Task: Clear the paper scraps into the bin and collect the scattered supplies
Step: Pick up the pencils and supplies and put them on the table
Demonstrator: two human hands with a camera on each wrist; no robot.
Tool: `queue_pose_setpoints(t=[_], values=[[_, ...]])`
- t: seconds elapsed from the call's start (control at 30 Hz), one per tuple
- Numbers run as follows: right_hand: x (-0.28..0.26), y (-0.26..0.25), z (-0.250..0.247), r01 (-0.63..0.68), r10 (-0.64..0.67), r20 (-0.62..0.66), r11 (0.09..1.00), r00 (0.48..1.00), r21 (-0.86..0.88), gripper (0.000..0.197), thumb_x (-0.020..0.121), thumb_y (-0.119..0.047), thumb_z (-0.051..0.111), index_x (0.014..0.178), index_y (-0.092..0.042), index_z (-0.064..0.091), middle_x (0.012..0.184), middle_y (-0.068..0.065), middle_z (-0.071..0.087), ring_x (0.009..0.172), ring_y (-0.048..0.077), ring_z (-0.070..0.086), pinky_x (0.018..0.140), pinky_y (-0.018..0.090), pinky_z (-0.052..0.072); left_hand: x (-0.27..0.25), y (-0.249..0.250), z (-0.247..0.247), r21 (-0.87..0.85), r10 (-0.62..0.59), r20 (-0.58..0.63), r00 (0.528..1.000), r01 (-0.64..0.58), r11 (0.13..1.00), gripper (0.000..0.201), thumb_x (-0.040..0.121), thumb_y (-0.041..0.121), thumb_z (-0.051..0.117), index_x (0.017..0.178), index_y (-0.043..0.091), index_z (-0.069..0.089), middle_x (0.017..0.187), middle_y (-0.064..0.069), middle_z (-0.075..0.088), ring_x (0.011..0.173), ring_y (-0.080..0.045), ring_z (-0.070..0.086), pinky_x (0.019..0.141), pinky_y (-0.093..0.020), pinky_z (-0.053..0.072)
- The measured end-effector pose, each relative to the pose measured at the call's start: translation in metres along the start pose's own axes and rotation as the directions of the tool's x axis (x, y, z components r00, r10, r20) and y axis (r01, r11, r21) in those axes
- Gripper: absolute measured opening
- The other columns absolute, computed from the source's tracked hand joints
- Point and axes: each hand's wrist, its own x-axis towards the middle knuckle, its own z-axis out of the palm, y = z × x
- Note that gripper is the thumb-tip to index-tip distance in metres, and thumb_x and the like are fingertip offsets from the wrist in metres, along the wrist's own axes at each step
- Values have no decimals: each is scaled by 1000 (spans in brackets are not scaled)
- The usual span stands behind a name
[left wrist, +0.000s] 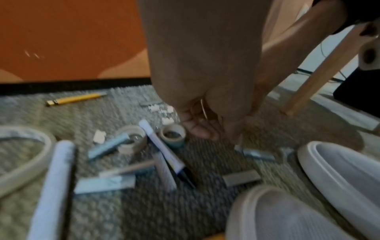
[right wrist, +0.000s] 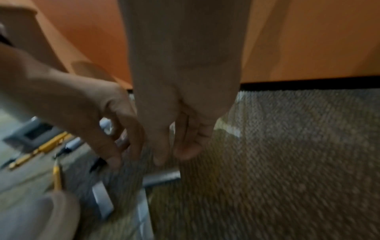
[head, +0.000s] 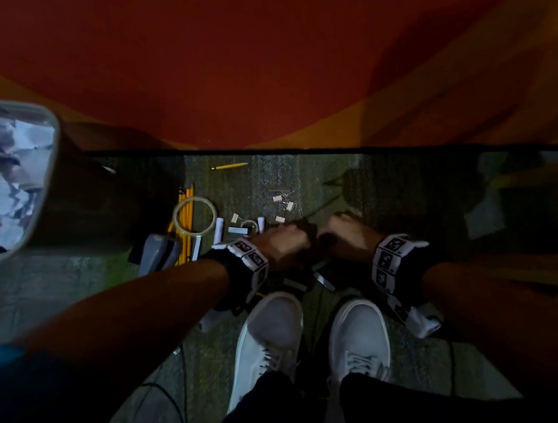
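Observation:
A bin (head: 48, 173) full of crumpled paper stands at the left. On the carpet lie yellow pencils (head: 185, 217), a large tape roll (head: 193, 218), a stapler (head: 157, 255), white binder clips (head: 283, 201), white markers (left wrist: 162, 146), small tape rolls (left wrist: 172, 134) and grey staple strips (left wrist: 240, 177). My left hand (left wrist: 203, 129) hovers low over the supplies with curled fingers; blur hides whether it holds anything. Close beside it, my right hand (right wrist: 174, 154) points its loose fingers down just above a grey strip (right wrist: 162, 177) and holds nothing that I can see.
My two white shoes (head: 271, 337) stand just behind the hands. A lone pencil (head: 229, 166) lies by the black baseboard of the orange wall. A wooden chair leg (left wrist: 320, 73) stands on the right. Thin cables (head: 163, 389) cross the carpet near my feet.

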Motion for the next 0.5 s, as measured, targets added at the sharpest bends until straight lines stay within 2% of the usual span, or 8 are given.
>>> queue_pose_setpoints(t=[0.07, 0.13, 0.17, 0.2, 0.27, 0.37, 0.43, 0.5], values=[[2, 8, 13, 6, -6, -9, 996, 1000, -91, 10, 80, -18, 67, 89, -14, 71, 95, 10, 70, 90, 28, 65, 76, 34, 50, 6, 1, 9, 21, 24, 8, 1000, -24, 999, 34, 96, 24, 58, 118, -1, 65, 120, -22, 63, 114, -36, 59, 92, -40, 44], [6, 19, 24, 15, -18, -26, 993, 999, -121, 19, 78, -20, 70, 96, -14, 70, 101, 12, 67, 96, 31, 63, 80, 35, 49, 13, 4, 18, -7, 66, 10, 998, -66, 998, 40, 87, 41, 50, 99, 9, 71, 100, -14, 69, 95, -35, 65, 78, -38, 49], [7, 23, 28, 34, -35, -9, 990, 999, -137, 21, 79, -19, 71, 99, -13, 70, 103, 13, 66, 99, 32, 62, 83, 36, 48, 18, 2, 25, 11, 96, 36, 995, -96, 995, 44, 83, 45, 48, 96, 11, 72, 99, -12, 69, 93, -34, 66, 76, -39, 51], [5, 23, 29, 40, -40, 2, 988, 999, -149, 23, 81, -19, 70, 102, -11, 69, 106, 15, 64, 101, 34, 61, 85, 37, 46, 17, 7, 28, 27, 112, 33, 993, -113, 993, 42, 84, 46, 52, 99, 13, 74, 101, -11, 70, 95, -33, 67, 78, -41, 53], [4, 25, 34, 56, -57, 2, 977, 998, -205, 27, 89, -16, 62, 113, -5, 65, 116, 19, 59, 111, 36, 56, 92, 38, 42, 18, 11, 35, 39, 144, 15, 989, -145, 989, 28, 85, 34, 65, 105, 15, 74, 109, -10, 70, 100, -31, 67, 83, -43, 54], [3, 24, 40, 39, -49, -20, 941, 999, -336, 38, 100, -12, 46, 136, -1, 53, 140, 23, 46, 130, 36, 43, 108, 39, 30, 21, 18, 42, 84, 147, -8, 989, -146, 986, 27, 87, 29, 66, 109, 14, 70, 116, -10, 68, 104, -32, 66, 85, -44, 53], [1, 23, 40, 40, -61, -51, 939, 997, -343, 38, 101, -13, 44, 137, -3, 52, 143, 21, 43, 132, 34, 41, 108, 37, 29, 23, 22, 46, 99, 164, -38, 986, -159, 982, 26, 90, 24, 63, 111, 9, 69, 119, -14, 66, 108, -35, 64, 88, -45, 52], [-1, 28, 34, 20, -41, -75, 966, 996, -256, 31, 99, -18, 50, 126, -5, 59, 132, 17, 50, 124, 33, 48, 100, 35, 34, 23, 26, 48, 112, 207, -91, 974, -196, 974, 28, 90, 20, 63, 112, 3, 68, 120, -17, 64, 110, -36, 63, 88, -45, 51]])
